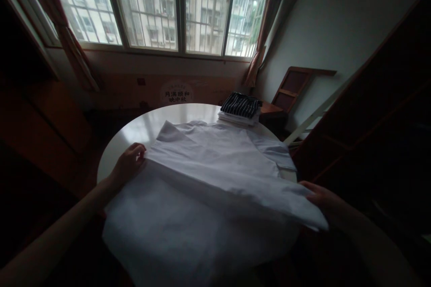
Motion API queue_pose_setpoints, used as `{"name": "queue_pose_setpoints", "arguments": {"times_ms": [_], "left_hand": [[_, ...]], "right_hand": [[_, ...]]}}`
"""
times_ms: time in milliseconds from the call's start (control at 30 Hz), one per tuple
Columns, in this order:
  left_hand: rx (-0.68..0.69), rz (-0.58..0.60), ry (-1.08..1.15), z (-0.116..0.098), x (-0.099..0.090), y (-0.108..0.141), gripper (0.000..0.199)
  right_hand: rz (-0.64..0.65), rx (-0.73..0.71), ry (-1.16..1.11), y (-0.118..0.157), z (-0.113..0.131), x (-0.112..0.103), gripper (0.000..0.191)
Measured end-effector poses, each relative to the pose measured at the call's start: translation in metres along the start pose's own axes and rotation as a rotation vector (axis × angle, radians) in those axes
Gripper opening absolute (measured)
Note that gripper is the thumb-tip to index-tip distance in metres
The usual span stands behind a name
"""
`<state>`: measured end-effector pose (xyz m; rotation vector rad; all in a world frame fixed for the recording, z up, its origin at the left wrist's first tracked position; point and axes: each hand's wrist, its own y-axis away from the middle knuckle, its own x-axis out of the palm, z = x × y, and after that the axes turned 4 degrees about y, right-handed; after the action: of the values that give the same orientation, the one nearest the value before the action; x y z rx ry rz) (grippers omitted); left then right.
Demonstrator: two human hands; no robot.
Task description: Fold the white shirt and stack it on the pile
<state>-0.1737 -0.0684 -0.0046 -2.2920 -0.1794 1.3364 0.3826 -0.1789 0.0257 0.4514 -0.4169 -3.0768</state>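
A white shirt (215, 157) is spread over a round white table, one short sleeve lying at the right and its near part hanging over the front edge. My left hand (129, 161) pinches the shirt's edge at the left, fingers closed on the fabric. On the right, my right hand (318, 195) grips another part of the same cloth, its fingers partly hidden by it. Between both hands the fabric is lifted into a long fold.
The round table (134, 128) shows its bare rim at the back left. A stack of folded clothes with a black striped piece (240, 104) on top sits at its back right. Behind are a wooden chair (292, 85), curtains and a barred window (151, 9).
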Motion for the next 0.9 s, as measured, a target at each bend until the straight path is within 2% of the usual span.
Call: {"name": "queue_pose_setpoints", "arguments": {"times_ms": [67,133,267,400,567,633,733,833,900], "left_hand": [[-0.035,0.019,-0.051,0.002,0.001,0.000,0.005],[-0.097,0.038,-0.091,0.004,0.002,0.000,0.011],[-0.187,0.107,-0.130,0.001,0.000,0.000,0.015],[-0.248,0.115,-0.185,-0.008,-0.004,-0.001,0.019],[-0.255,0.157,-0.221,-0.010,-0.005,-0.001,0.020],[-0.253,0.177,-0.261,-0.009,-0.006,-0.001,0.018],[-0.251,0.195,-0.316,-0.006,-0.005,-0.003,0.017],[-0.253,0.189,-0.337,-0.002,-0.004,-0.006,0.018],[-0.253,0.182,-0.340,-0.001,-0.003,-0.007,0.019]], "right_hand": [[0.136,0.056,0.021,0.003,-0.010,0.003,0.037],[0.194,0.085,0.083,0.002,-0.018,0.005,0.041],[0.134,0.047,0.208,-0.001,-0.022,0.006,0.045],[0.105,0.006,0.270,0.002,-0.017,0.006,0.047],[-0.091,-0.082,0.529,0.009,-0.011,0.010,0.048],[-0.109,-0.107,0.561,0.010,-0.009,0.012,0.048],[-0.004,-0.110,0.498,0.013,-0.005,0.014,0.047],[0.163,-0.042,0.267,0.019,-0.004,0.014,0.044],[0.230,0.035,0.096,0.026,-0.007,0.012,0.042]]}}
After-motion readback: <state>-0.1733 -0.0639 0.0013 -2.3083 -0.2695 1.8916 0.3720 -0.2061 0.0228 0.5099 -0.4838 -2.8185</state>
